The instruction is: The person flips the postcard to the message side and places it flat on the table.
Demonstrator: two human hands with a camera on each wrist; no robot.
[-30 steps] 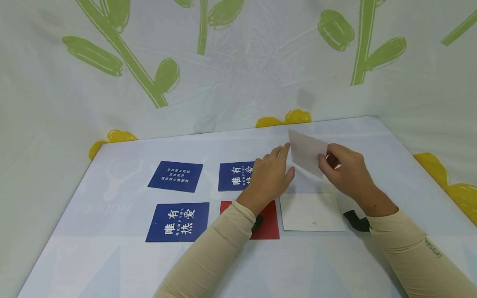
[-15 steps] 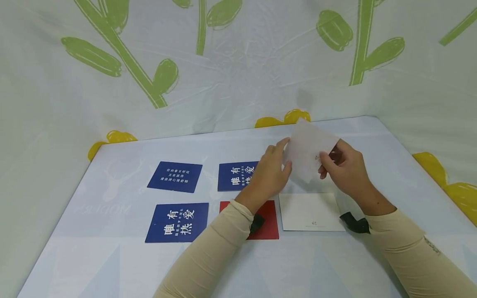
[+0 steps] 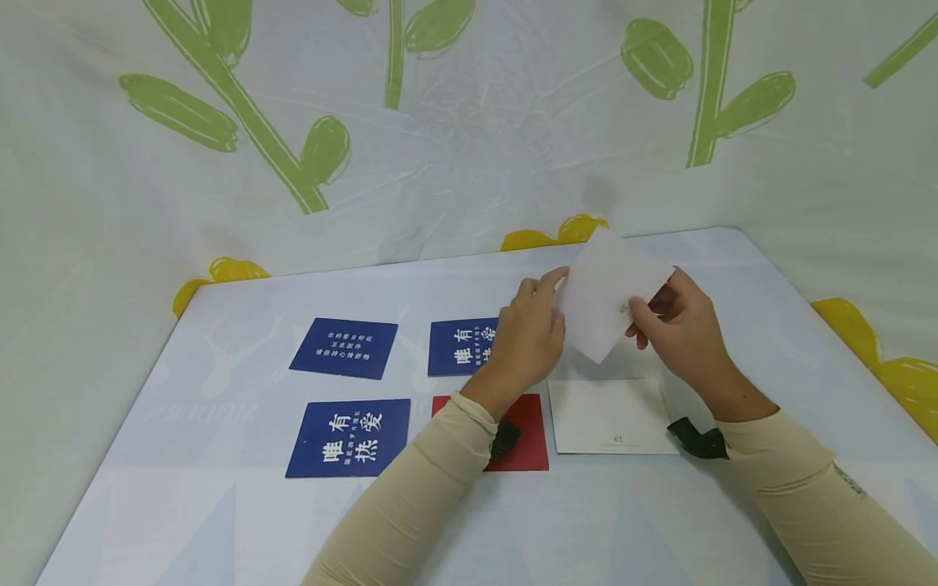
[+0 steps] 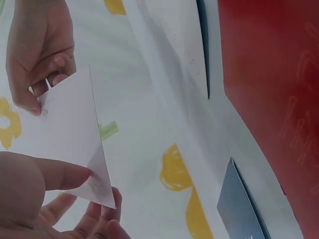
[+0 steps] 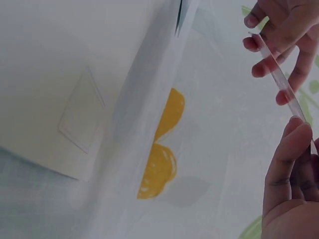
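Above the table, both hands hold a thin white card [image 3: 607, 285] with a small dark mark near one edge. It is tilted, one corner pointing up. My right hand [image 3: 685, 330] pinches its right side between thumb and fingers. At the left edge is my left hand [image 3: 522, 342]; the left wrist view shows its thumb [image 4: 70, 175] over the card's face and fingers behind. Below the hands lies a larger white card [image 3: 611, 417]. A red card [image 3: 531, 431] is partly hidden under the left forearm.
On the left lie a blue card with small white writing [image 3: 344, 347] and a blue card with large characters [image 3: 348, 439]. Another blue card [image 3: 458, 347] lies behind the left hand, partly covered. A white curtain [image 3: 469, 146] with printed green leaves hangs behind the table [image 3: 220, 505].
The white card in the hands has turned and risen, showing its face with the dark mark. The right hand has shifted slightly up with it. The cards on the table stay put.
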